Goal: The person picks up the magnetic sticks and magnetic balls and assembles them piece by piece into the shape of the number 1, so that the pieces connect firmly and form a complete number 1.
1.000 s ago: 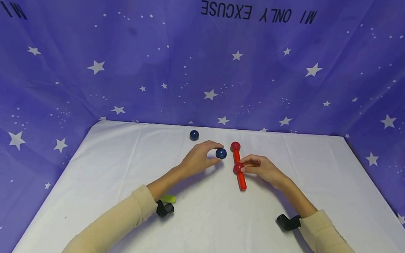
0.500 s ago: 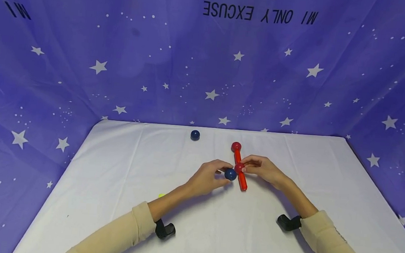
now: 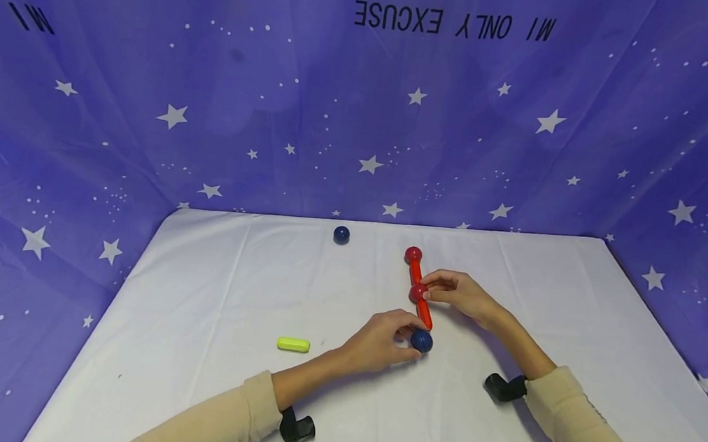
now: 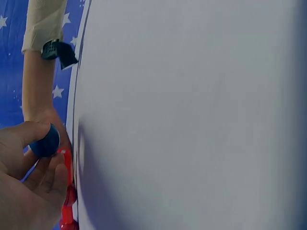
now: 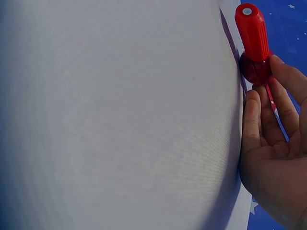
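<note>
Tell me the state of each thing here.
Middle red ball: held by right grip.
Red sticks: in line, either side of that ball.
Far red ball: at line's far end.
Near blue ball: pinched in left grip, close to line's near end; contact unclear.
Far blue ball: loose on tablecloth.
Yellow stick: lying flat, untouched.

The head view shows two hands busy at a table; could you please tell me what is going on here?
At a white-covered table, a person's left hand pinches a blue ball right by the near end of the nearer red rod; whether they touch, I cannot tell. The right hand holds the red ball between that rod and the farther red rod, which has another red ball at its far end. A second blue ball and a yellow-green rod lie apart.
</note>
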A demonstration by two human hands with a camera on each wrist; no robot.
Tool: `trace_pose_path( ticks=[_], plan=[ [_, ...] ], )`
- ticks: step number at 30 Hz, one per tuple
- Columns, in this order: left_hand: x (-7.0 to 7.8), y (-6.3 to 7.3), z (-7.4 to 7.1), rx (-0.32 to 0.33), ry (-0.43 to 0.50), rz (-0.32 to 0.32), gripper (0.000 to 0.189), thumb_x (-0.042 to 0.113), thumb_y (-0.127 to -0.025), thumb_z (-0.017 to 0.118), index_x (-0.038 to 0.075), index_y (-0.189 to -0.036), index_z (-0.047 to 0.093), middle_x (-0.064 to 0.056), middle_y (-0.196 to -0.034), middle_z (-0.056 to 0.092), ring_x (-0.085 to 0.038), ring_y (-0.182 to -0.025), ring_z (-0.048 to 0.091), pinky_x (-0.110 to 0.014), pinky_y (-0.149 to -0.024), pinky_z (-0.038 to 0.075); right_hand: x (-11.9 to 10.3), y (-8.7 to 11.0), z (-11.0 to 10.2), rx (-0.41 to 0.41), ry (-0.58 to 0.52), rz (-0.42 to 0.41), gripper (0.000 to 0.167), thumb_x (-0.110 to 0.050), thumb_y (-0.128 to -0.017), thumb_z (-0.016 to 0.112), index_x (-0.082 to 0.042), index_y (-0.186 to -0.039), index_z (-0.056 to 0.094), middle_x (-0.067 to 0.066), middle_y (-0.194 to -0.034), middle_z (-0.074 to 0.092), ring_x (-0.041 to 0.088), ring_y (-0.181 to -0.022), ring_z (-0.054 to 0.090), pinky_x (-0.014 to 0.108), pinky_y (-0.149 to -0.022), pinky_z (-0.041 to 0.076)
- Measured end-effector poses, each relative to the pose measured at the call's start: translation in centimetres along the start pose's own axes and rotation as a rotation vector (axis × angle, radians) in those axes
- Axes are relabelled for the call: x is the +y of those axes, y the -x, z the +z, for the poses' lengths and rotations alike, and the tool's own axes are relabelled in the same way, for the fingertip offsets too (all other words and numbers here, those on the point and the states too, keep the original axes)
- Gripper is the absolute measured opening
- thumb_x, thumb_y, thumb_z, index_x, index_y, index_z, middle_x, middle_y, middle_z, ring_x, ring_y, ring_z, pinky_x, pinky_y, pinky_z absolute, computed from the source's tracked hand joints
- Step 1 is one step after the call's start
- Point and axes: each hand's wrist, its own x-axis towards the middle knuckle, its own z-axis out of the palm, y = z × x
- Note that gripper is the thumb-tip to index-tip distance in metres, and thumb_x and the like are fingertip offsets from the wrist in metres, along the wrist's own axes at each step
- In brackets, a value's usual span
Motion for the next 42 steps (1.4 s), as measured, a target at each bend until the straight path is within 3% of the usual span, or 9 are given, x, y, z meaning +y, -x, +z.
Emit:
trace_pose_path(
  ticks=[10, 16, 42],
  plan=[
    [-0.2, -0.3, 1.8, -0.007, -0.072, -0.027, 0.036, 0.005, -0.082, 0.083, 0.004, -0.114, 0.066, 0.000, -0.101, 0.067, -0.002, -0.089, 0.062, -0.017, -0.082, 0.049, 0.1, 0.0, 0.0, 0.007, -0.022, -0.013, 0.036, -0.014, -0.091, 0.075, 0.001, -0.121, 0.065, 0.014, -0.111, 0.070, 0.025, -0.105, 0.063, 0.027, -0.093, 0.049],
    [0.0, -0.5, 1.9, 0.002, -0.070, -0.050, 0.036, 0.003, -0.081, 0.082, 0.003, -0.113, 0.066, -0.002, -0.099, 0.066, -0.010, -0.088, 0.064, -0.018, -0.078, 0.049, 0.2, 0.0, 0.1, 0.008, -0.032, -0.006, 0.035, -0.013, -0.090, 0.076, 0.001, -0.121, 0.065, 0.014, -0.110, 0.070, 0.025, -0.105, 0.063, 0.028, -0.092, 0.049],
    [0.1, -1.7, 1.7, -0.001, -0.093, -0.092, 0.032, 0.004, -0.081, 0.083, 0.002, -0.109, 0.067, -0.002, -0.095, 0.059, -0.011, -0.086, 0.061, -0.014, -0.078, 0.049, 0.2, 0.0, 0.0, 0.013, -0.022, -0.005, 0.035, -0.013, -0.090, 0.074, 0.001, -0.121, 0.065, 0.014, -0.111, 0.070, 0.025, -0.105, 0.064, 0.027, -0.093, 0.050]
  ],
)
